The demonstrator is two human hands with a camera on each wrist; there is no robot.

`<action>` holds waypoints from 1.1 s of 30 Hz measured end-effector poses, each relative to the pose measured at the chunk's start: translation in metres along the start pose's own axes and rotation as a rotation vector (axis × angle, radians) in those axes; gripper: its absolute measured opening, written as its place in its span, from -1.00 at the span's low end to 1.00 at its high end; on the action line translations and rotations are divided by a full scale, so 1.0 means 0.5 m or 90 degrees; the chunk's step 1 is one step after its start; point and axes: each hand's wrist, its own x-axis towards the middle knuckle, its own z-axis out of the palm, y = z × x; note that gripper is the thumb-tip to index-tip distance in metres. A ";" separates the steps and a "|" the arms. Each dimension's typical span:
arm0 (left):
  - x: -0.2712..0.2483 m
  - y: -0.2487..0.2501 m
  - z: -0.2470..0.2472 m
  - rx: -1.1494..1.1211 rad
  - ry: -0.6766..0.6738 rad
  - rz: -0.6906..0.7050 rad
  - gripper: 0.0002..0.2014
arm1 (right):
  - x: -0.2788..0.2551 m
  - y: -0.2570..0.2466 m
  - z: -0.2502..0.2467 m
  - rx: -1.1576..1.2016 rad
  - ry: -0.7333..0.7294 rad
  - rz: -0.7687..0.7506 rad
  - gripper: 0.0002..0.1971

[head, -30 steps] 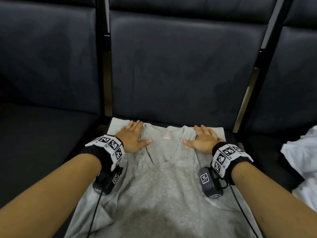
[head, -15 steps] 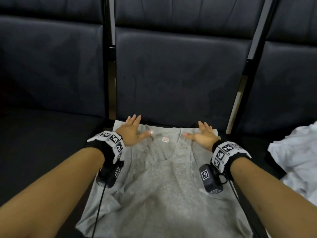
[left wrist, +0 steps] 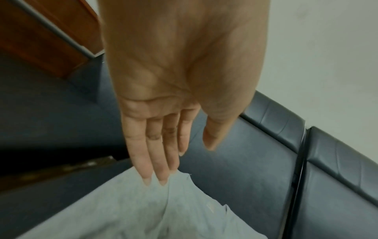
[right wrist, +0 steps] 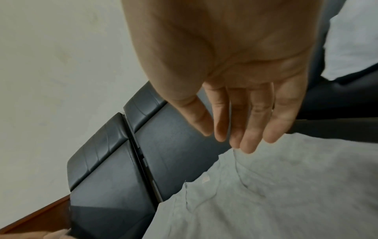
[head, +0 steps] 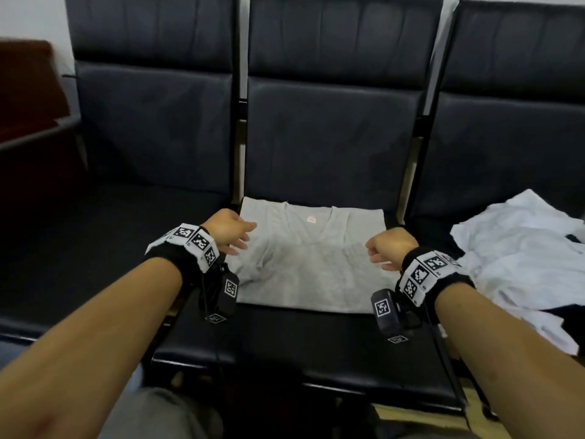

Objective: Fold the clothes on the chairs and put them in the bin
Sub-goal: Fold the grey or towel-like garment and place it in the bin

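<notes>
While both hands [head: 232, 229] [head: 391, 245] hover open, the grey top's [head: 304, 267] neckline points toward the backrest.

I have both forearms reaching forward, bare from elbow to wrist, each wrist wrapped in a black band with black-and-white marker tiles and a small dark camera block slung underneath. My left hand [head: 228, 229] sits raised with the palm facing down; its fingers [left wrist: 152, 153] are straight and close together, the thumb held a little apart, holding nothing. My right hand [head: 390, 246] hangs level with it, well apart, fingers [right wrist: 252, 129] loosely extended and slightly bent, thumb alongside, also holding nothing. Both wrists are bent slightly downward.
</notes>
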 end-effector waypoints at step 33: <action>-0.048 -0.188 0.039 0.193 0.210 0.094 -0.73 | -0.040 0.247 0.006 -0.037 0.239 -0.041 -0.78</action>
